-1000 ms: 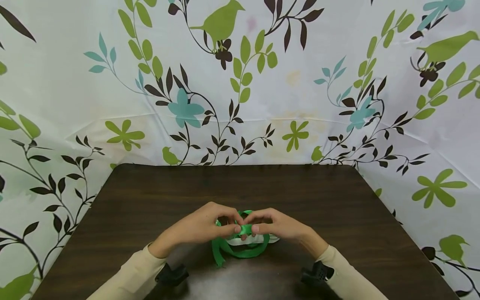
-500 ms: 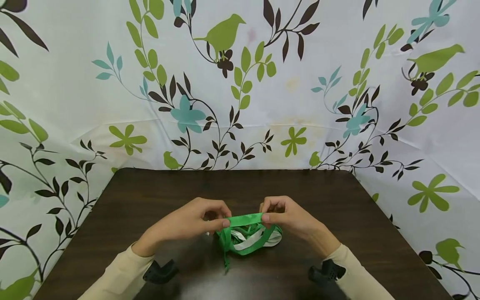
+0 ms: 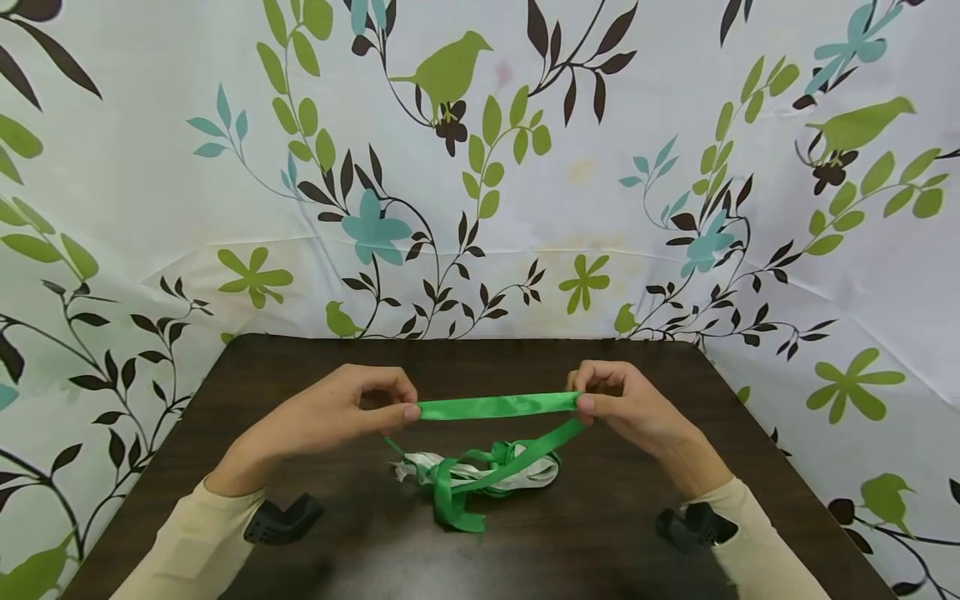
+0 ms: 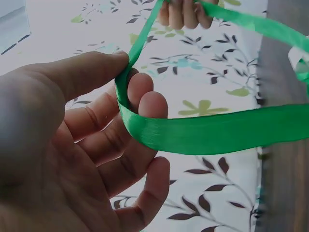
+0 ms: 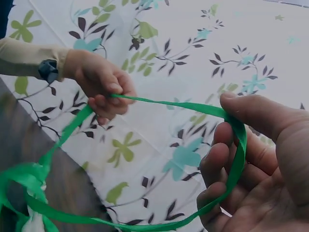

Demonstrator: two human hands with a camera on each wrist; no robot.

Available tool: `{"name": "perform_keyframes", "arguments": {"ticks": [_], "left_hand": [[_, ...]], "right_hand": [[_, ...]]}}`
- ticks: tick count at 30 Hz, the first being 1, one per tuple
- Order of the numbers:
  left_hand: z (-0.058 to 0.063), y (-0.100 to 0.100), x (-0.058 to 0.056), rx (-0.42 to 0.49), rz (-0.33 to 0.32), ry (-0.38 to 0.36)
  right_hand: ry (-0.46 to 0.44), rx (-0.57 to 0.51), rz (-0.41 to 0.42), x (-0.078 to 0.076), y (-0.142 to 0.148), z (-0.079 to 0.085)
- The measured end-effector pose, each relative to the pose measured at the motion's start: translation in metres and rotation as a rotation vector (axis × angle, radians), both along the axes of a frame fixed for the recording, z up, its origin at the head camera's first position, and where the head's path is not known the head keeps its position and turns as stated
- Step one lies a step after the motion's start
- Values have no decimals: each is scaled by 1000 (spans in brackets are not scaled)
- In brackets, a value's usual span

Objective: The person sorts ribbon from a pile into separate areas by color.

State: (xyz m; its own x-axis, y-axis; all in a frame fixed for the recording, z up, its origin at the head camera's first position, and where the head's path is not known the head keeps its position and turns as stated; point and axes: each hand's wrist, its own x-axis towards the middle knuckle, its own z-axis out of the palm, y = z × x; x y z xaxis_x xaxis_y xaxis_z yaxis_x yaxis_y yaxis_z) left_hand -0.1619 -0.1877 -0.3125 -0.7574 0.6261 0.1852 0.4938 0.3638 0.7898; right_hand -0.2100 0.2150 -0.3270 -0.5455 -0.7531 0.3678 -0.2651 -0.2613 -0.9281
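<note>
A green satin ribbon (image 3: 498, 407) is stretched between my two hands above the table. My left hand (image 3: 330, 408) pinches it between thumb and fingers; in the left wrist view the ribbon (image 4: 203, 133) bends round the fingertips. On the other side my right hand (image 3: 633, 408) pinches the ribbon too, and in the right wrist view it loops down across the fingers. Beneath lies a bundle of white ribbon (image 3: 536, 471) with green ribbon (image 3: 453, 504) wrapped loosely about it. A green length runs from my right hand down to that bundle.
The dark wooden table (image 3: 480, 367) backs onto a patterned cloth (image 3: 480, 275) with leaves, flowers and birds. Black devices are strapped to both wrists, such as the left wrist camera (image 3: 281, 521).
My hands have moved apart and up from close together over the bundle, drawing the green ribbon out into a longer taut stretch. The bundle now lies below them in fuller view.
</note>
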Motion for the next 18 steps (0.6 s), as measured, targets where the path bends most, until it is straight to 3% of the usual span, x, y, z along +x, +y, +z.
{"name": "perform_keyframes", "arguments": {"ticks": [10,18], "left_hand": [[9,-23,-5,-6,164,95],[16,-42,-8,-5,244,133]], "right_hand": [[12,-21,-40,-6,35,14],[23,-46,-53,-9,59,22]]}}
